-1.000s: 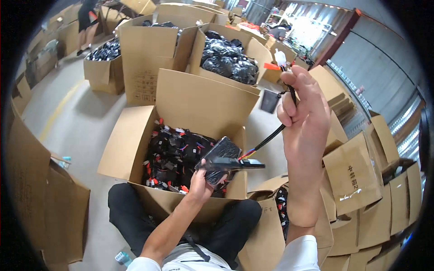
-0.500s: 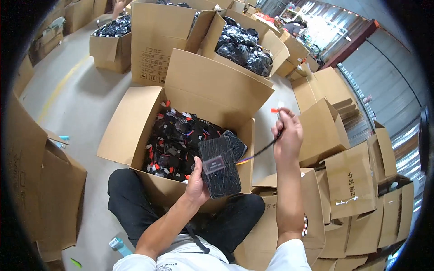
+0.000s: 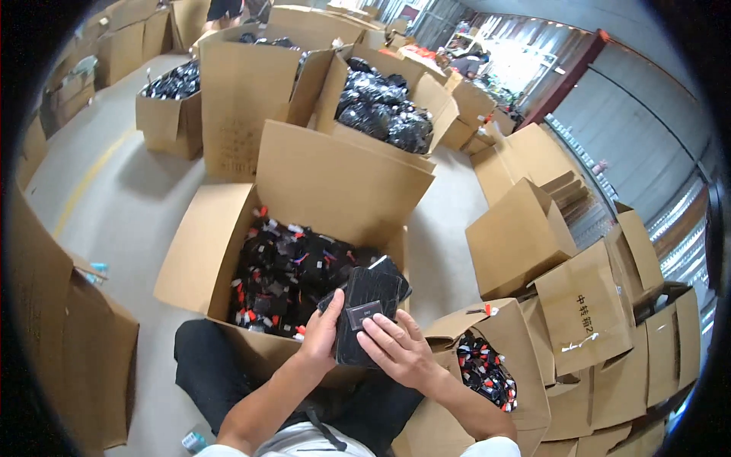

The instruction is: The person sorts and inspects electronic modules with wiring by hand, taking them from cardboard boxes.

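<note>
A flat black rectangular pack point(image 3: 367, 283) in shiny film, with a dark label on its face, is held over an open cardboard box point(image 3: 335, 183). My left hand point(image 3: 324, 331) grips its left edge, thumb along the side. My right hand point(image 3: 400, 349) lies on the pack's lower right, fingers stretched over the label; its thumb is hidden. Partly hidden behind the pack is another black piece point(image 3: 394, 268). Many small black pieces with red and white connectors point(image 3: 285, 266) fill the box. The held pack's cable cannot be made out.
At right, a carton point(image 3: 525, 358) holds similar pieces; a red and white connector point(image 3: 489, 310) rests on its edge. Stacked cartons point(image 3: 582, 316) stand beyond it. Cartons of black plastic bags point(image 3: 384, 107) stand ahead, and a tall carton point(image 3: 72, 327) at left.
My right hand has come down and left from beside the box, where it held up the pack's cable end, onto the pack's face. The view has shifted slightly.
</note>
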`<control>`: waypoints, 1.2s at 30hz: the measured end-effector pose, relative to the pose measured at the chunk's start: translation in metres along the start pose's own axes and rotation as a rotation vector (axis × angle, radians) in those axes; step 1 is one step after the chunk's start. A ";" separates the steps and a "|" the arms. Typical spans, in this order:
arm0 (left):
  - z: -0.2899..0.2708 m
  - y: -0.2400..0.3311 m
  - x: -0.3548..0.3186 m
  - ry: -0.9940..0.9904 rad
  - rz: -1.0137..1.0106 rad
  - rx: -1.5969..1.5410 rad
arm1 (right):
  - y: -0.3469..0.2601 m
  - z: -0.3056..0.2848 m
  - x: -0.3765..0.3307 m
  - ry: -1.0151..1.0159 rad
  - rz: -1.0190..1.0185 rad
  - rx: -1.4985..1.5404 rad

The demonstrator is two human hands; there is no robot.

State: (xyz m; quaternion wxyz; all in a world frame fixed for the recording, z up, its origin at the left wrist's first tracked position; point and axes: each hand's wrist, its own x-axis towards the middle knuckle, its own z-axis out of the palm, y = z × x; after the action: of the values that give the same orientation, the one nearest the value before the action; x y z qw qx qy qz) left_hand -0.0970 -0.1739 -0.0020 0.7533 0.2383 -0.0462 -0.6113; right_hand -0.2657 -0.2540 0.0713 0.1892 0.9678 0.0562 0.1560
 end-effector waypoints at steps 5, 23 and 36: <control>-0.018 0.014 0.011 0.237 0.512 0.556 | 0.002 -0.030 0.004 0.481 0.416 0.386; -0.010 0.021 -0.041 0.002 0.361 0.654 | -0.014 0.046 0.005 0.650 1.166 1.041; -0.024 0.024 -0.072 -0.248 -0.139 0.816 | -0.027 0.027 0.002 0.384 1.158 1.319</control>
State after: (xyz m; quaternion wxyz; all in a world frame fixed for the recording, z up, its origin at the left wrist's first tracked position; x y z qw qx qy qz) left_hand -0.0840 -0.0955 0.0028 0.5429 0.4440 -0.3582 -0.6163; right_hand -0.2567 -0.2379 0.0377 -0.5260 0.7139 -0.3317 0.3220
